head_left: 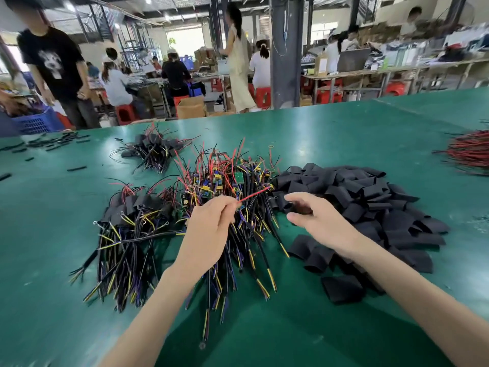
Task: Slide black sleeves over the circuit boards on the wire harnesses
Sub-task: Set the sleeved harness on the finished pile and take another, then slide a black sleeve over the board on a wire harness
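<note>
Blue crate (35, 123) beyond harnesses (225, 178), contents unclear

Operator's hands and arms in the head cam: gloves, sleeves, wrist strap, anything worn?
Nothing worn that shows. The left hand and right hand are bare, with no gloves or finger cots and no rings visible. There is no watch, bracelet or grounding strap at either wrist. The left forearm and right forearm are uncovered to the frame edge, and no sleeve is in view.
</note>
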